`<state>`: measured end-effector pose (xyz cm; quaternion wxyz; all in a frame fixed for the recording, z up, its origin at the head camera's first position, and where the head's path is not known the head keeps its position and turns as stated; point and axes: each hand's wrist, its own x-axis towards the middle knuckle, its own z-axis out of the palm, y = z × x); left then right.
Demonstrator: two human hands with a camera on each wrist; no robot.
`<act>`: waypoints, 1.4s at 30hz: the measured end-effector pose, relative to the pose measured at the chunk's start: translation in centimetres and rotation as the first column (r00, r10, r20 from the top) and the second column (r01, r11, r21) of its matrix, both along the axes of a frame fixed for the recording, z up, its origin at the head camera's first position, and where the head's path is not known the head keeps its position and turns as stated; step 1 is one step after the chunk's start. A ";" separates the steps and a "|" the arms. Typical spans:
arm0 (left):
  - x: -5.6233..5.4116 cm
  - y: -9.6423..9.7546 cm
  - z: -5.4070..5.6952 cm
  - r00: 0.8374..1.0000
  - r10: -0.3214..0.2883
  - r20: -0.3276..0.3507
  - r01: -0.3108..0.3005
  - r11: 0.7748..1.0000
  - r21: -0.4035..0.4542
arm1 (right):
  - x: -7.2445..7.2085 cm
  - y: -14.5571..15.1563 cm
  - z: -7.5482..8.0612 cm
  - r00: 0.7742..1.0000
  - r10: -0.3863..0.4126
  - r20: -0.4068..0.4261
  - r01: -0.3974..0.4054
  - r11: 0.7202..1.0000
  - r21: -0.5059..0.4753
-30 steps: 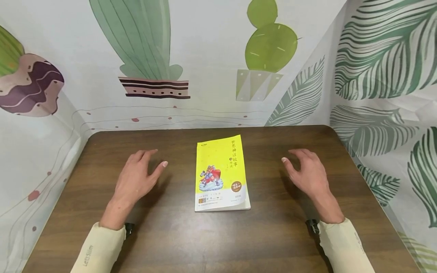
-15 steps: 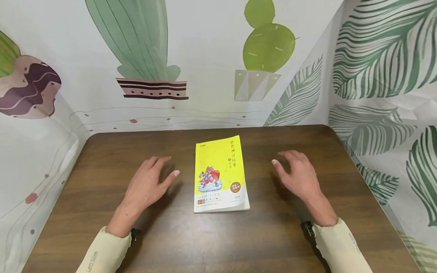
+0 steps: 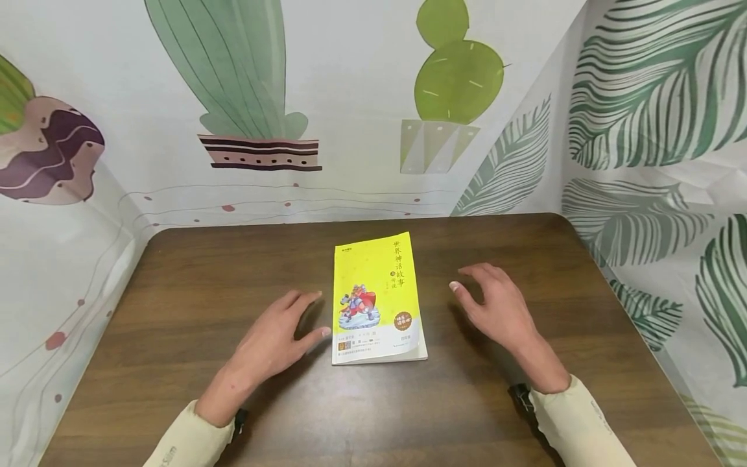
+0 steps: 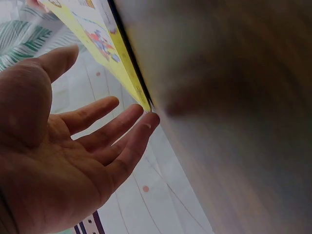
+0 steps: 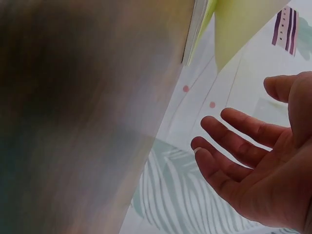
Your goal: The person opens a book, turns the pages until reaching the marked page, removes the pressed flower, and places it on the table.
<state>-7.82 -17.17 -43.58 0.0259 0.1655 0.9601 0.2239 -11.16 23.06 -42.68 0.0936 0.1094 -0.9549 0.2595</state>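
A yellow paperback book [image 3: 373, 292] lies face up on the brown table, its white lower band towards me and a small cartoon figure on its cover. Just left of it is my left hand [image 3: 274, 340], fingers loosely spread and holding nothing; the thumb tip is close to the book's lower left edge. In the left wrist view the fingers of that hand [image 4: 87, 146] reach near the book's edge; whether they touch it I cannot tell. My right hand [image 3: 496, 308] hovers to the book's right with a gap between, relaxed and holding nothing. The right wrist view shows the book's cover [image 5: 243, 24] lifting slightly from the pages.
The wooden table [image 3: 373, 415] has rounded far corners. Behind it and at both sides hang white wall sheets printed with cacti [image 3: 458, 84] and leaves [image 3: 659, 84]. Both sleeves are cream, with a black strap [image 3: 521, 395] at the wrist.
Both hands have moved inward towards the book, the left one further and also nearer to me. The book stays in place on the table.
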 end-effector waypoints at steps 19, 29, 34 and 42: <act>0.2 2.5 -0.5 0.992 -0.067 0.108 0.077 0.993 -0.093 | 1.8 -3.8 0.0 0.986 0.133 0.103 -0.126 0.989 -0.076; -0.1 2.9 -0.5 0.990 -0.050 0.134 0.064 0.993 -0.101 | 2.0 -5.0 -0.3 0.978 0.155 0.138 -0.145 0.986 -0.078; -0.1 3.0 -0.5 0.991 -0.052 0.127 0.064 0.993 -0.097 | 2.1 -5.2 -0.2 0.976 0.147 0.161 -0.136 0.988 -0.080; 0.1 3.0 -0.7 0.990 -0.040 0.134 0.053 0.994 -0.095 | 2.3 -5.8 -0.3 0.975 0.164 0.147 -0.147 0.982 -0.121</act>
